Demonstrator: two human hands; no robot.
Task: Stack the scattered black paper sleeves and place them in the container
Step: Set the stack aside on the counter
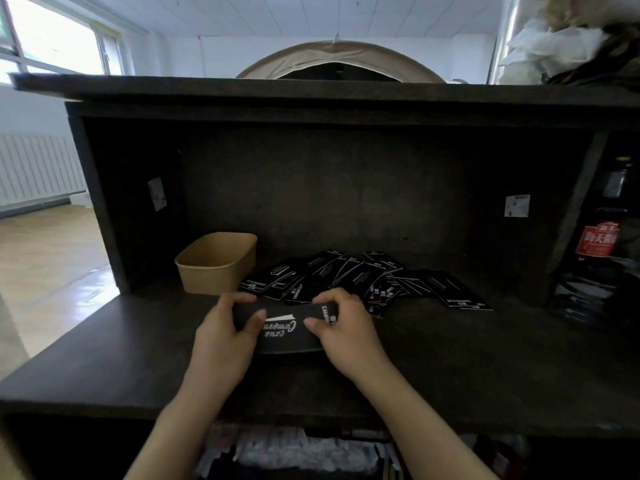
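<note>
The dark counter [450, 358] carries everything. The scattered sleeves [349, 278] fan out just right of the kraft container [216, 263], probably so they're an easy reach. In front of that container, the left hand [221, 336] and right hand [341, 327] each pinch an end of a held sleeve [282, 329], thumbs on top, looks like squaring it up.

A dark countertop [450, 358] is sitting under a dark overhead shelf [311, 90], a red-labelled bottle [597, 237] is standing at right, white stickers [517, 206] are clinging to the back panel, and daylight is filling a window [52, 36].
</note>
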